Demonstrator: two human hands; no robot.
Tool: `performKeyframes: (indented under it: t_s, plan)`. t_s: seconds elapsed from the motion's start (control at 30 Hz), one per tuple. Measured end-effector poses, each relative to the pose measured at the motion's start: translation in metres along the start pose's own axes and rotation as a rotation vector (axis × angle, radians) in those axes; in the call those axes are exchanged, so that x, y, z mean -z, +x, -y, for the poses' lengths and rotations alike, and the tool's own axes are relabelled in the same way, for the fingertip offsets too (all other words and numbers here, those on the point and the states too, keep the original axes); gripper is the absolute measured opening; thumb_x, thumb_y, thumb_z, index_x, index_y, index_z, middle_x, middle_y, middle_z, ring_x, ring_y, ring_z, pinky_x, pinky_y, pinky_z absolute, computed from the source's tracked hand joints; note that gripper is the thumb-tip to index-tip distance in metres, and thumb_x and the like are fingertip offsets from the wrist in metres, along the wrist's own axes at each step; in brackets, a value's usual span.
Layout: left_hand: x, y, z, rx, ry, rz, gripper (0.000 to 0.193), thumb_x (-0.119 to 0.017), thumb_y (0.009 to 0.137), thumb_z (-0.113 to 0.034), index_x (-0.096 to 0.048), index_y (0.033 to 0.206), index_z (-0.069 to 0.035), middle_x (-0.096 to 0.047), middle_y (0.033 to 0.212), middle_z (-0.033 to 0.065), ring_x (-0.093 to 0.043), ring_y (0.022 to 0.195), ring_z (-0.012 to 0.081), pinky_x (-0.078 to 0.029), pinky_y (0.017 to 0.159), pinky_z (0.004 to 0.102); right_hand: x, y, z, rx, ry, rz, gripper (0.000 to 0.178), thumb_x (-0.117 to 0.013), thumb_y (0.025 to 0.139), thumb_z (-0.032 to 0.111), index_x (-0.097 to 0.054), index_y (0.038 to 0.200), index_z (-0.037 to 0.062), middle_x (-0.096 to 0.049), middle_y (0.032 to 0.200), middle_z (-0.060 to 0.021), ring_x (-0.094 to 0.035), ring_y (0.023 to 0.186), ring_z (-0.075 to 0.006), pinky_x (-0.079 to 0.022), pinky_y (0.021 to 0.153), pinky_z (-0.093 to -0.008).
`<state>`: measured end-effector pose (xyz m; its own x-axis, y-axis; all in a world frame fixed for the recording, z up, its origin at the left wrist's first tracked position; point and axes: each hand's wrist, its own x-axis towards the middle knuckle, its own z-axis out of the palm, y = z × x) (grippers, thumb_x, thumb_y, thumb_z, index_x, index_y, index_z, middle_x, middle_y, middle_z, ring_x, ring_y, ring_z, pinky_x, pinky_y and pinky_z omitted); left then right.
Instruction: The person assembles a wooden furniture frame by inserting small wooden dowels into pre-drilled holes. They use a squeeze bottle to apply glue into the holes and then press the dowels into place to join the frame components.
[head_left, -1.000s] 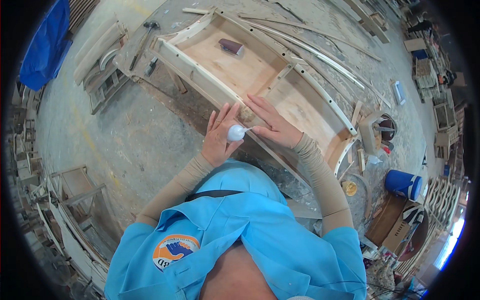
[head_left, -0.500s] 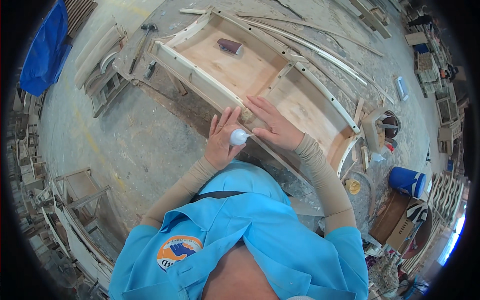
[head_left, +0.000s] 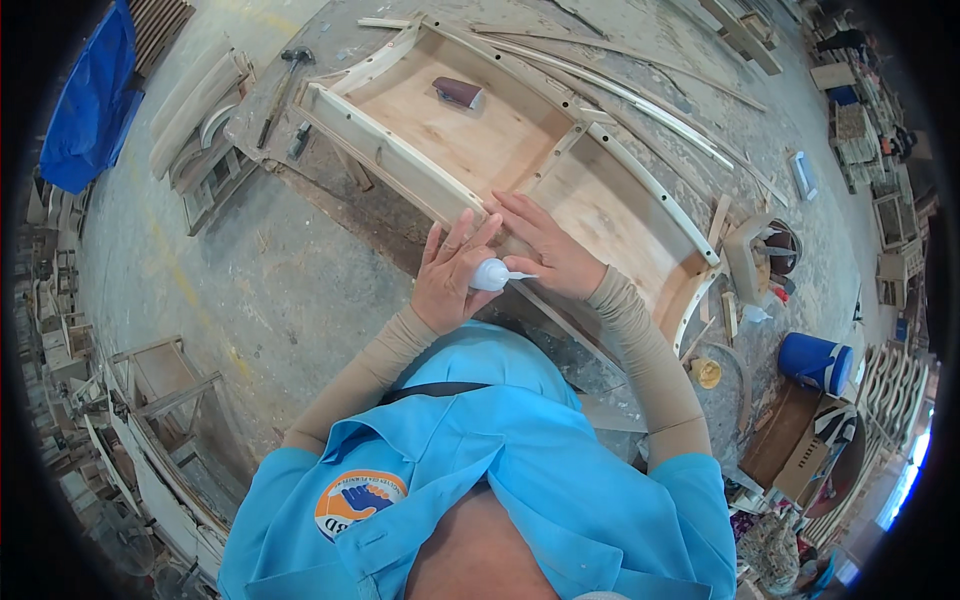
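Note:
A curved wooden frame [head_left: 400,154] with a plywood bottom and a cross divider lies in front of me. At its near edge, my left hand [head_left: 452,272] grips a small white squeeze bottle [head_left: 489,275] with its thumb, while its other fingers reach up to the rim. The bottle's thin pale nozzle points right, toward my right thumb. My right hand [head_left: 540,245] rests on the same edge near the divider, fingers stretched out and holding nothing I can see. Inside the far-left compartment lies a rolled dark reddish-brown sheet [head_left: 458,92], possibly sandpaper.
A hammer [head_left: 285,95] lies beyond the frame's left end, near curved wooden parts [head_left: 200,120]. To the right are a container with tools [head_left: 748,255], a small yellow tub [head_left: 707,373] and a blue bucket [head_left: 815,364]. Long wood strips [head_left: 640,98] lie behind the frame.
The squeeze bottle has shifted slightly right and tipped, so its nozzle shows longer and points further right. My left fingers moved a little right; my right hand stays nearly still.

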<state>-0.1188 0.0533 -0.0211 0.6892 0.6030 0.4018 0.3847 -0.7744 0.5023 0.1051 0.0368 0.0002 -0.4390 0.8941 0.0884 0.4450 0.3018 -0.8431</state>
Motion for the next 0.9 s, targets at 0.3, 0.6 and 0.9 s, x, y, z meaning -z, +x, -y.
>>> performKeyframes:
  t_s: [0.3, 0.6, 0.9]
  plan:
    - [0.0007, -0.0017, 0.0046, 0.028, -0.128, 0.022, 0.039, -0.064, 0.087, -0.03, -0.046, 0.117, -0.013, -0.04, 0.15, 0.0128, -0.023, 0.145, 0.035, -0.013, 0.116, 0.0505, 0.0, -0.0005, -0.0016, 0.005, 0.005, 0.003, 0.071, -0.058, 0.09, 0.036, -0.029, 0.151, 0.0117, -0.022, 0.156, -0.0188, -0.017, 0.145, -0.038, -0.012, 0.119, -0.0473]
    - [0.0034, -0.003, 0.0084, 0.034, -0.172, -0.05, 0.039, -0.067, 0.084, -0.022, -0.048, 0.116, -0.012, -0.04, 0.151, 0.0106, -0.023, 0.145, 0.0342, -0.015, 0.116, 0.0497, -0.0011, -0.0024, -0.0039, -0.012, 0.003, 0.015, 0.071, -0.057, 0.091, 0.038, -0.027, 0.152, 0.0139, -0.02, 0.158, -0.0164, -0.015, 0.145, -0.0401, -0.013, 0.119, -0.048]
    - [0.0053, 0.0013, 0.0065, 0.018, -0.136, -0.033, 0.039, -0.07, 0.081, -0.022, -0.05, 0.113, -0.012, -0.041, 0.15, 0.0084, -0.025, 0.145, 0.0316, -0.017, 0.116, 0.0492, -0.0027, -0.0038, -0.0071, -0.032, 0.015, 0.018, 0.072, -0.058, 0.091, 0.038, -0.027, 0.152, 0.0142, -0.02, 0.158, -0.0149, -0.014, 0.145, -0.0406, -0.013, 0.119, -0.0492]
